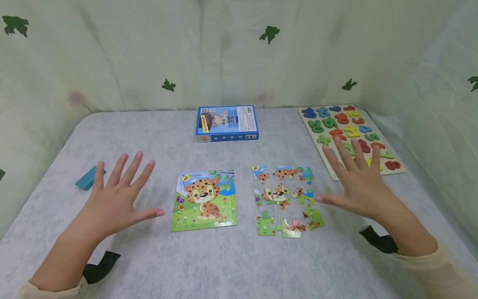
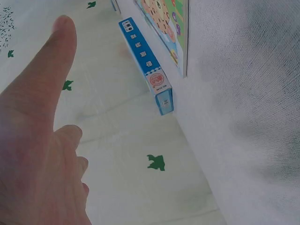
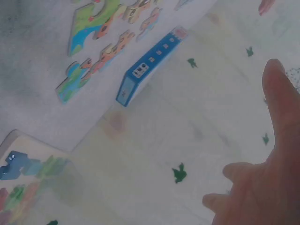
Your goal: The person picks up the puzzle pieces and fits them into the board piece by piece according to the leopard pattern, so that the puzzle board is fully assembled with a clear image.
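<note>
My left hand is held over the table with its fingers spread, left of a square leopard puzzle board. Nothing is in it. On the other side, my right hand spreads its fingers just as wide and holds nothing. Its thumb points at several loose jigsaw pieces, laid apart in three rows with parts of a similar leopard picture. Behind the right fingers lies a pale board of coloured raised shapes, partly covered by them in the head view. In each wrist view the thumb sticks out straight.
A blue printed box lies at the back middle of the table. Past my left fingertips is a small turquoise block, partly hidden. A pale curtain with green leaf shapes hangs behind the table's back edge.
</note>
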Available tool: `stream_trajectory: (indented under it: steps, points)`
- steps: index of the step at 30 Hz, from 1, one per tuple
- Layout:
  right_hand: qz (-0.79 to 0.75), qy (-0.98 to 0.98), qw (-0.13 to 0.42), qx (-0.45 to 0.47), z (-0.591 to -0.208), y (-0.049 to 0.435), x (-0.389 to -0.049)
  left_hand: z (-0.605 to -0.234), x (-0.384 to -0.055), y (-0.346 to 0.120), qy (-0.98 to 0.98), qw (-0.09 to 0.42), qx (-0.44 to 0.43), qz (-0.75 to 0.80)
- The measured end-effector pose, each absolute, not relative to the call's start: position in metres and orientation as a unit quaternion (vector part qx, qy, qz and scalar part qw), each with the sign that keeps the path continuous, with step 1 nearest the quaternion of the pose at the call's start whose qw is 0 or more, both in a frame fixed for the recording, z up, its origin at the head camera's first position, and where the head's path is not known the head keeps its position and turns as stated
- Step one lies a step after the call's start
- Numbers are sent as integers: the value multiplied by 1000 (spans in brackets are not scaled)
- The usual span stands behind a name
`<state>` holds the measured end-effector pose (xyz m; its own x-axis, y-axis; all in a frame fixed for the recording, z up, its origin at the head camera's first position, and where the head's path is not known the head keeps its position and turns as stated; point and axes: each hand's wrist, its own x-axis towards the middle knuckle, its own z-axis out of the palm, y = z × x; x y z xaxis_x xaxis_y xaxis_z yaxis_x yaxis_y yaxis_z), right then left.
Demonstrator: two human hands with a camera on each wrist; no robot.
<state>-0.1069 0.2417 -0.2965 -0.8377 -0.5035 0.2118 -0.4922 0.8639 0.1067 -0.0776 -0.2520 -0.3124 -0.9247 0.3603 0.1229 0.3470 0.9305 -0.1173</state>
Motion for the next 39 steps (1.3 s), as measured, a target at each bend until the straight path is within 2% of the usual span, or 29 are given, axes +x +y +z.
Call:
stream_trajectory:
  steps: [3, 7, 10, 14, 18, 23, 28, 31, 39]
  points:
    - [13, -942, 157, 297, -292, 235, -112, -313, -79, -251, -974, 89, -202, 43]
    - [102, -917, 179, 342, -288, 219, -121, -316, -83, -248, -962, 126, -241, 18]
    - [169, -900, 169, 365, -289, 205, -128, -323, -87, -243, -949, 154, -273, -11]
    - [244, -886, 125, 374, -296, 187, -138, -337, -91, -235, -938, 161, -303, -54]
    - [320, -872, 64, 364, -309, 171, -148, -350, -93, -229, -941, 124, -301, -93]
    - [379, -865, -8, 331, -330, 160, -160, -361, -93, -228, -952, 26, -262, -158]
    - [398, -857, -43, 325, -349, 157, -170, -374, -95, -233, -947, -62, -221, -223]
    - [408, -852, -56, 322, -358, 156, -175, -381, -97, -236, -943, -80, -215, -239]
    - [405, -863, -117, 279, -380, 159, -187, -384, -98, -239, -937, -66, -235, -250]
